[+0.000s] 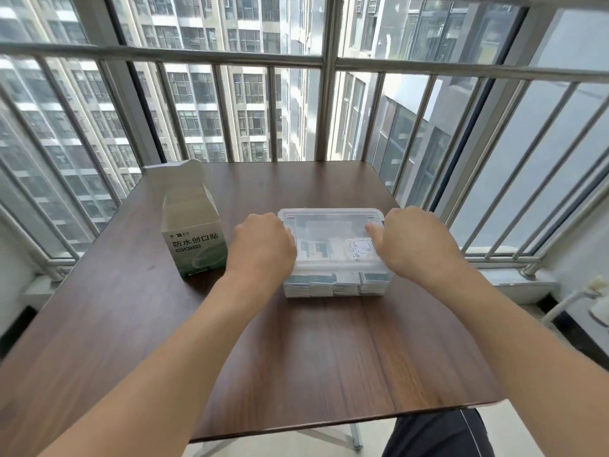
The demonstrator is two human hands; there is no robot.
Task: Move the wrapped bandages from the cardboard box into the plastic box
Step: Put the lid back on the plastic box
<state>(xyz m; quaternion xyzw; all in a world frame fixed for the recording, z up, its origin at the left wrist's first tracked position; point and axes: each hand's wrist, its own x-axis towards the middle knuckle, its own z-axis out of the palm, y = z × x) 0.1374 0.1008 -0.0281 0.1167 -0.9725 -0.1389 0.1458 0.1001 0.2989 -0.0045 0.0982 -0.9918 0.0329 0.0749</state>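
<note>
Both hands (263, 245) (412, 242) curled on plastic box (333, 285) lid.

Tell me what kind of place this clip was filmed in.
Probably a high-rise flat's enclosed balcony or window nook: metal railing before tall windows, apartment towers outside, and a small wooden table.

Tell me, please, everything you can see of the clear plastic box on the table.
The plastic box is a clear, rectangular container with its clear lid on, sitting flat near the middle of the wooden table, right of the cardboard box. Wrapped bandages show through its front wall, stacked in rows. A white sticker sits on the lid. The left hand rests on its left edge and the right hand on its right edge, fingers curled over the lid.
</note>
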